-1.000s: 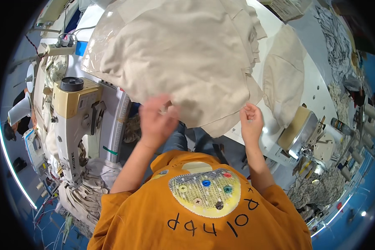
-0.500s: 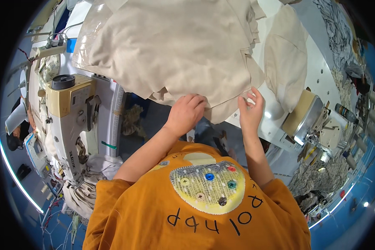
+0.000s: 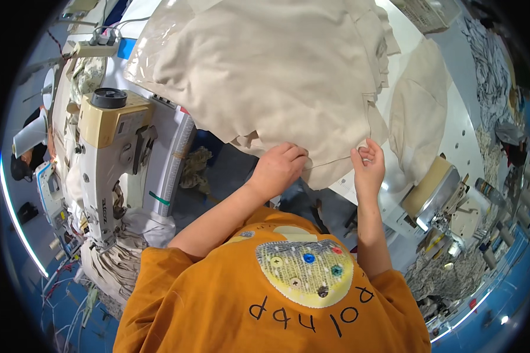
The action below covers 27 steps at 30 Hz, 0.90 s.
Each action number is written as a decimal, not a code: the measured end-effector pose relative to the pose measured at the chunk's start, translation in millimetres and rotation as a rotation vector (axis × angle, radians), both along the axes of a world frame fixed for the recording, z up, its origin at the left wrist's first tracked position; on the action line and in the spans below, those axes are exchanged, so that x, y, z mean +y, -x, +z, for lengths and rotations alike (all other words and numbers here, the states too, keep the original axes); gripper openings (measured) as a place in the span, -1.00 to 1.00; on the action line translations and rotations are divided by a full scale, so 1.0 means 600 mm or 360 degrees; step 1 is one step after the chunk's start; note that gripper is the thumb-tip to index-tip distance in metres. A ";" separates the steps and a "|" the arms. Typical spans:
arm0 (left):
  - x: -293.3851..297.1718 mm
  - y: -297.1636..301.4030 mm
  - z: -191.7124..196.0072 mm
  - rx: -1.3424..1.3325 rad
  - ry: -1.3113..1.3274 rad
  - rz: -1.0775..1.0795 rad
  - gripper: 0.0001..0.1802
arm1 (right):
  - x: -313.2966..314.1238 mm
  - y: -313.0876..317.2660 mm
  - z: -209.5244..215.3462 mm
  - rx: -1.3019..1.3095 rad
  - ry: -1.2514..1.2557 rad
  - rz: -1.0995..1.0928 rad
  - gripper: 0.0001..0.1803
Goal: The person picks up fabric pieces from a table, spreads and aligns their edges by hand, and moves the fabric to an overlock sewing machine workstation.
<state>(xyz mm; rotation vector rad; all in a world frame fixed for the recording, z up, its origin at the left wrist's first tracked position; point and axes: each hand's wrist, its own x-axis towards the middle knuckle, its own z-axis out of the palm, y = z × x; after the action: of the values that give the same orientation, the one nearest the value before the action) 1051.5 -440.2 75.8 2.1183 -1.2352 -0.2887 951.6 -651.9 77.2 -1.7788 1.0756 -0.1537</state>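
Observation:
A wide pile of beige fabric pieces [image 3: 265,76] covers the table in front of me. My left hand [image 3: 281,169] has its fingers curled over the near edge of the fabric; the fingertips bear on the cloth. To its right, my right hand [image 3: 369,167] pinches the edge of the fabric at the pile's near right corner, thumb against curled fingers. Between the hands a lower layer of the same cloth hangs slightly over the table edge. Another beige fabric piece [image 3: 419,109] lies apart on the right.
A sewing machine [image 3: 105,156] stands at the left, and another machine with a tan cover [image 3: 433,191] is at the right. Clear plastic [image 3: 150,53] shows under the pile's left side. Bunched cloth [image 3: 109,265] sits at lower left; a power strip [image 3: 94,50] is at upper left.
The view has shifted, so the scene sits lower and farther right. My right hand's fingers, spread apart before, have closed on the fabric edge. My left hand stays on the cloth.

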 end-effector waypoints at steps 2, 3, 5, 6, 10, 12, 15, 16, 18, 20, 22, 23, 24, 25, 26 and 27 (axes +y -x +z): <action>0.004 0.000 0.008 0.0040 0.0003 0.0008 -0.73 | 0.001 -0.008 0.004 -0.0012 -0.0060 -0.0008 -0.45; 0.007 -0.002 0.014 0.0090 0.0007 -0.0009 -0.71 | 0.001 -0.012 0.007 0.0022 -0.0020 0.0001 -0.44; 0.016 -0.016 0.031 0.0011 0.0055 0.0077 -0.67 | -0.001 -0.013 0.010 0.0048 0.0028 0.0024 -0.43; 0.020 -0.025 0.042 -0.0057 0.0099 0.0139 -0.63 | -0.003 -0.009 0.006 0.0106 0.0337 0.0168 -0.42; 0.066 -0.083 0.064 -0.0355 -0.0015 0.0558 -0.48 | 0.008 -0.030 0.017 0.0142 0.1151 0.0569 -0.40; 0.086 -0.114 0.067 -0.0451 -0.0111 0.0736 -0.43 | 0.010 -0.050 0.021 0.0084 0.1160 0.0640 -0.39; 0.098 -0.144 0.073 -0.0385 -0.0282 0.0836 -0.39 | 0.009 -0.083 0.018 0.0019 0.1189 0.0730 -0.38; 0.100 -0.147 0.070 -0.0382 -0.0274 0.0834 -0.39 | 0.009 -0.094 0.015 0.0010 0.1203 0.0759 -0.37; 0.103 -0.148 0.063 -0.0268 -0.0485 0.0761 -0.34 | 0.012 -0.118 0.007 -0.0025 0.1203 0.0780 -0.37; 0.103 -0.148 0.055 -0.0286 -0.0488 0.0766 -0.35 | 0.015 -0.138 0.002 -0.0058 0.1205 0.0799 -0.36; 0.100 -0.150 0.052 -0.0304 -0.0488 0.0770 -0.35 | 0.016 -0.158 0.002 -0.0078 0.1204 0.0820 -0.37; 0.098 -0.153 0.053 -0.0262 -0.0515 0.0758 -0.35 | 0.015 -0.167 0.003 -0.0074 0.1209 0.0818 -0.37; 0.096 -0.155 0.053 -0.0219 -0.0541 0.0745 -0.35 | 0.012 -0.177 0.004 -0.0092 0.1227 0.0808 -0.38; 0.096 -0.157 0.053 -0.0216 -0.0534 0.0742 -0.35 | 0.006 -0.188 0.006 -0.0109 0.1245 0.0797 -0.40; 0.097 -0.158 0.054 -0.0195 -0.0562 0.0734 -0.36 | 0.001 -0.202 0.008 -0.0109 0.1246 0.0798 -0.40; 0.096 -0.158 0.055 -0.0174 -0.0590 0.0726 -0.36 | -0.006 -0.218 0.010 -0.0132 0.1308 0.0743 -0.43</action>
<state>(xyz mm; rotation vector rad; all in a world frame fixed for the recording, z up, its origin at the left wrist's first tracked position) 1146.6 -382.3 109.1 2.6934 -0.7595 -0.2104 1082.7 -655.5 83.4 -2.6788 0.5210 -0.4193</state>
